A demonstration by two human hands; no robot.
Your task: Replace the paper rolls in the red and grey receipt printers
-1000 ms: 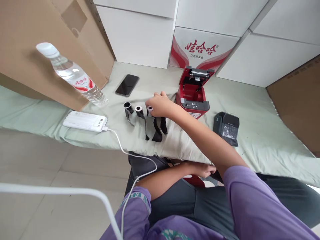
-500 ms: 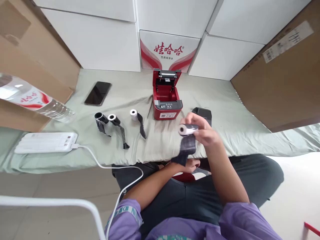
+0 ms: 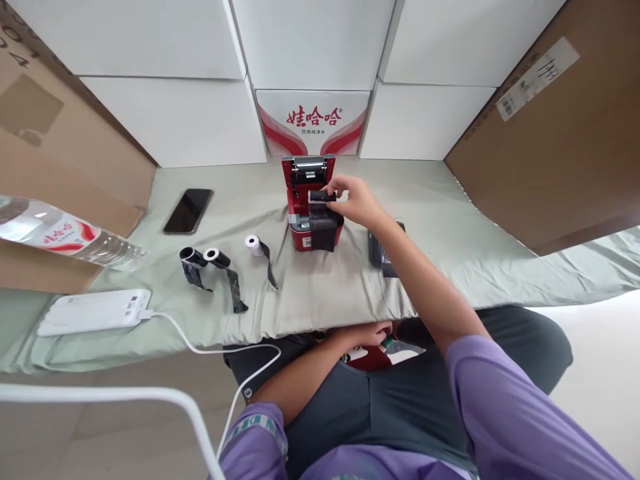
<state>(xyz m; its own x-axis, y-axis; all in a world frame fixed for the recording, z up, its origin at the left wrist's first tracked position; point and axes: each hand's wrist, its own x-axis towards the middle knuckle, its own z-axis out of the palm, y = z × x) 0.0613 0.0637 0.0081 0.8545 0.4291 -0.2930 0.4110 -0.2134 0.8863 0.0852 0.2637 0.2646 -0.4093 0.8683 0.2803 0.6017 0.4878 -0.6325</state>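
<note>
black-wrapped paper roll (image 3: 321, 197) sits pinched in the right hand (image 3: 353, 202) just over the open bay of the red printer (image 3: 314, 212), its dark loose tail draping down the printer's front. white boxes (image 3: 310, 67) stand close behind. three more rolls (image 3: 220, 259) lie to the left, a black device (image 3: 381, 252) just right. left hand (image 3: 373, 333) rests curled in the lap below the worktop (image 3: 475, 253) edge; its grip is unclear.

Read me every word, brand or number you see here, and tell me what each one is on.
"娃哈哈": red brand on the white carton behind the red printer.
Small line beneath it: too small to read.
Water bottle label: blurred.
Brown box sticker: barcode and print, unreadable.
</note>
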